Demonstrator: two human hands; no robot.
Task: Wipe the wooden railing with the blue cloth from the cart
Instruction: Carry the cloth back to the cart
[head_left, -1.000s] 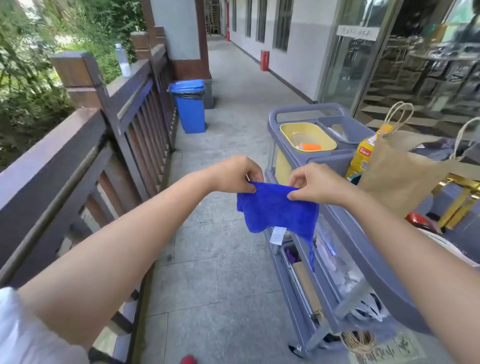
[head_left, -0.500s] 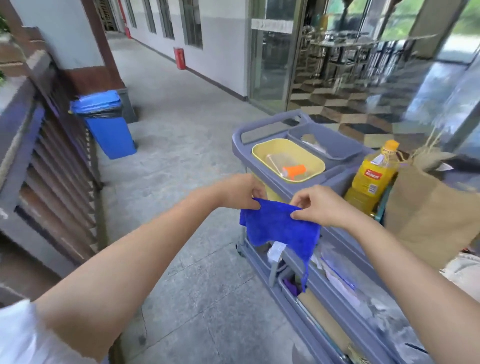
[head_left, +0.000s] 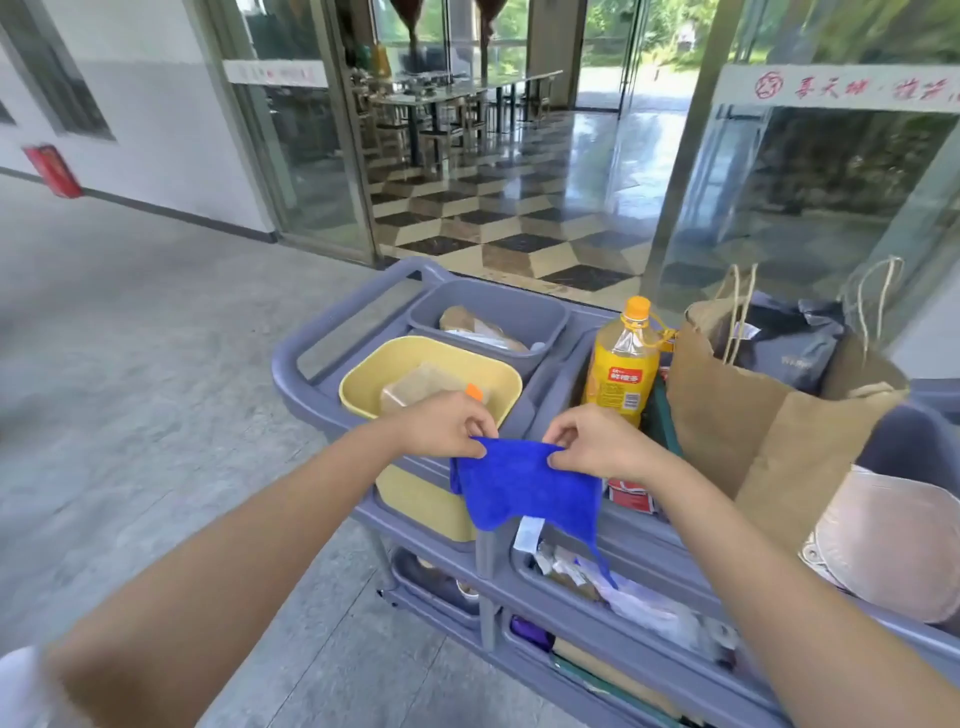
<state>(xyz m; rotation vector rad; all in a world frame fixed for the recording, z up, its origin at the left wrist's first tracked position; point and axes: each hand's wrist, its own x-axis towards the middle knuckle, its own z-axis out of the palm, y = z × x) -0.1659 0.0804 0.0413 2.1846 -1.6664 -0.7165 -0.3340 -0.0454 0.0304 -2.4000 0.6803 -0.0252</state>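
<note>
Outstretched, left hand and right hand each grip the blue cloth by its top edge.

Both bare arms stretched forward, hands close together and pinching.

The left hand and the right hand sit near each other at about the same height, knuckles up, a small gap between them. Each has thumb and fingertips pressed together in a pinch on the top edge of the blue cloth, the other fingers curled in. The forearms run in from the lower corners, converging toward the hands, wrists fairly straight. A bit of white sleeve shows at the left upper arm.
</note>
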